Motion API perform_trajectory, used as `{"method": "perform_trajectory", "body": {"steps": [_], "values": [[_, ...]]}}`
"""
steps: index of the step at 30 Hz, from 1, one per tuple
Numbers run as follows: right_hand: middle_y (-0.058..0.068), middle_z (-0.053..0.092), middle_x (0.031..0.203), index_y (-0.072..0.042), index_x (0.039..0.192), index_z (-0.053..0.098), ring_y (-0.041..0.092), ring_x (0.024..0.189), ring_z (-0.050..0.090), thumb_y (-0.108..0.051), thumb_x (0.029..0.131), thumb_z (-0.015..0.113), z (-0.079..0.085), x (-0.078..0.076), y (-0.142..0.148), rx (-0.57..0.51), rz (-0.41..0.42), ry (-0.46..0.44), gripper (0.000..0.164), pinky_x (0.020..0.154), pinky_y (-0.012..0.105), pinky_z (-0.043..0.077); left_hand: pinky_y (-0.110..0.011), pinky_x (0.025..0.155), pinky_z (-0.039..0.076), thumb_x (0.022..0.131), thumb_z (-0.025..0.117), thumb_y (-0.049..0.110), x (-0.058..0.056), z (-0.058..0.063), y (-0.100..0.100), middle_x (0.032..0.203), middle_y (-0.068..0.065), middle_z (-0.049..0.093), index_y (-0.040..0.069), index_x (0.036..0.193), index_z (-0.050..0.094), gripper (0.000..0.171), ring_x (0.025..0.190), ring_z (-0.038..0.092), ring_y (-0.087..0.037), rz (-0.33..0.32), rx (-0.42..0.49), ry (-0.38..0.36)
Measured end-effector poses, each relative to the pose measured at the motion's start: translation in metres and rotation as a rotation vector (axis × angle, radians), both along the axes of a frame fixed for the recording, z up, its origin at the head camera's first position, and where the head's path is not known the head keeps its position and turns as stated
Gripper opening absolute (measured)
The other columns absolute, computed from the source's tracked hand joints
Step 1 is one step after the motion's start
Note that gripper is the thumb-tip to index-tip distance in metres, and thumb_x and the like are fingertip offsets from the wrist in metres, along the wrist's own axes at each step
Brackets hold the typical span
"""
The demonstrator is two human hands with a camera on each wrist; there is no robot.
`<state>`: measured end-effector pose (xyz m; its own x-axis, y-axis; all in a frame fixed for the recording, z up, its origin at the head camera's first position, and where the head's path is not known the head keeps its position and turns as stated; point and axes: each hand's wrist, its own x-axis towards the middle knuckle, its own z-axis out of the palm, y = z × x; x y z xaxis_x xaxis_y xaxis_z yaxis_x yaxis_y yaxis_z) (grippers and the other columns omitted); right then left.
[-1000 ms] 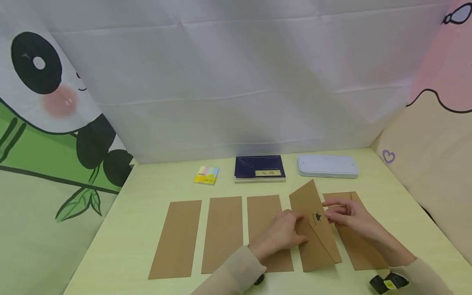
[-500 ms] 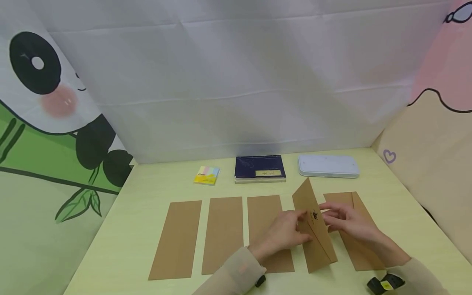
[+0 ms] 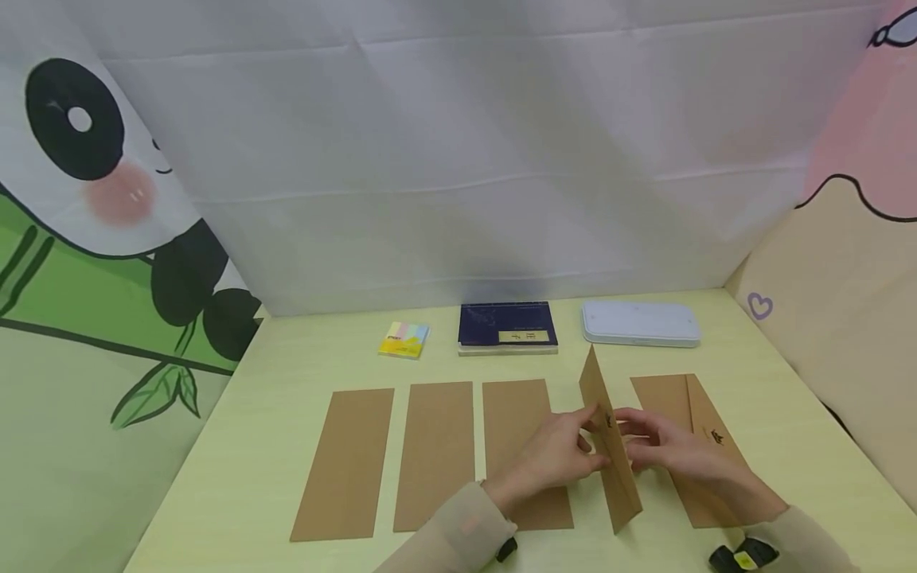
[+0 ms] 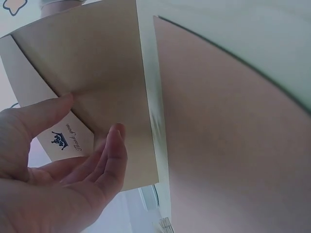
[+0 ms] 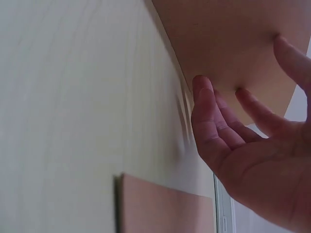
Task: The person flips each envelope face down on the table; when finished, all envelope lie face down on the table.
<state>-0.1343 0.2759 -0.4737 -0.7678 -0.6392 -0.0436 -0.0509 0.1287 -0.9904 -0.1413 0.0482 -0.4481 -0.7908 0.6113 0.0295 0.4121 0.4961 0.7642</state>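
A brown paper envelope (image 3: 622,493) stands nearly upright on its long edge between my hands. Its pointed flap, printed with a crown and "Thank you", shows in the left wrist view, where thumb and fingers of my left hand (image 3: 548,458) rest against that flapped face (image 4: 107,63). From the other side, my right hand (image 3: 677,452) touches the plain face (image 5: 218,39) with spread fingertips. Below the right hand lies another envelope (image 3: 662,390), flap side up. Under the left hand a third envelope (image 3: 514,398) lies plain side up, partly covered.
Two more plain-side-up envelopes lie to the left, one nearer (image 3: 433,454) and one farther out (image 3: 344,461). Along the back stand a pack of sticky notes (image 3: 404,341), a dark blue notebook (image 3: 505,322) and a pale case (image 3: 640,323). A white cloth (image 3: 430,159) hangs behind the table.
The envelope between my hands has turned from a slanted lean to nearly edge-on upright. Its near end shifted slightly left, and my right hand moved left with it, uncovering the right envelope's crown print.
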Motion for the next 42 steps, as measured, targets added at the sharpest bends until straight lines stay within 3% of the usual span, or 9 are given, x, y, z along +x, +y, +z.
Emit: {"method": "perform_trajectory", "body": {"steps": [5, 15, 20, 26, 36, 42], "values": [[0.037, 0.036, 0.134, 0.004, 0.147, 0.020, 0.038, 0.106, 0.055, -0.004, 0.097, 0.051, 0.002, 0.001, -0.003, 0.014, 0.004, -0.031, 0.059, 0.076, 0.050, 0.050, -0.014, 0.058, 0.046, 0.080, 0.078, 0.017, 0.001, 0.002, -0.002, 0.108, 0.006, 0.065, 0.014, 0.144, 0.043, 0.073, 0.073, 0.058, 0.004, 0.002, 0.069, -0.098], [0.040, 0.025, 0.138, -0.001, 0.149, 0.011, 0.042, 0.110, 0.051, -0.006, 0.097, 0.053, 0.007, 0.004, -0.006, 0.021, -0.046, -0.081, 0.067, 0.081, 0.052, 0.048, -0.021, 0.055, 0.050, 0.089, 0.068, 0.014, 0.002, 0.004, -0.003, 0.109, 0.007, 0.062, 0.015, 0.144, 0.043, 0.060, 0.070, 0.063, -0.003, 0.003, 0.205, -0.243], [0.038, 0.028, 0.138, -0.002, 0.149, 0.008, 0.042, 0.111, 0.051, -0.007, 0.097, 0.054, 0.007, 0.005, -0.007, 0.028, -0.050, -0.090, 0.070, 0.081, 0.052, 0.048, -0.023, 0.053, 0.048, 0.096, 0.059, 0.027, 0.003, 0.007, -0.002, 0.102, 0.008, 0.065, 0.015, 0.142, 0.046, 0.049, 0.069, 0.066, -0.009, 0.012, 0.250, -0.270], [0.038, 0.029, 0.138, -0.003, 0.148, 0.009, 0.038, 0.111, 0.052, -0.005, 0.097, 0.054, 0.006, 0.007, -0.006, 0.006, -0.037, -0.079, 0.069, 0.081, 0.054, 0.048, -0.025, 0.058, 0.051, 0.098, 0.052, 0.038, 0.006, 0.011, -0.002, 0.093, 0.008, 0.067, 0.014, 0.142, 0.047, 0.050, 0.071, 0.067, -0.013, 0.018, 0.301, -0.302], [0.027, 0.042, 0.129, -0.008, 0.146, 0.011, 0.035, 0.103, 0.059, -0.002, 0.094, 0.058, 0.007, 0.008, -0.008, -0.036, -0.022, -0.065, 0.070, 0.080, 0.051, 0.049, -0.032, 0.062, 0.054, 0.098, 0.054, 0.033, 0.009, 0.016, -0.002, 0.099, 0.004, 0.067, 0.011, 0.143, 0.044, 0.051, 0.070, 0.068, -0.015, 0.031, 0.342, -0.337], [0.032, 0.039, 0.129, -0.008, 0.144, 0.014, 0.037, 0.100, 0.059, -0.004, 0.093, 0.059, 0.007, 0.009, -0.012, 0.001, -0.065, -0.052, 0.069, 0.074, 0.050, 0.051, -0.031, 0.062, 0.054, 0.098, 0.055, 0.027, 0.009, 0.017, -0.003, 0.105, -0.004, 0.067, 0.009, 0.143, 0.044, 0.050, 0.070, 0.067, -0.014, 0.036, 0.369, -0.332]]}}
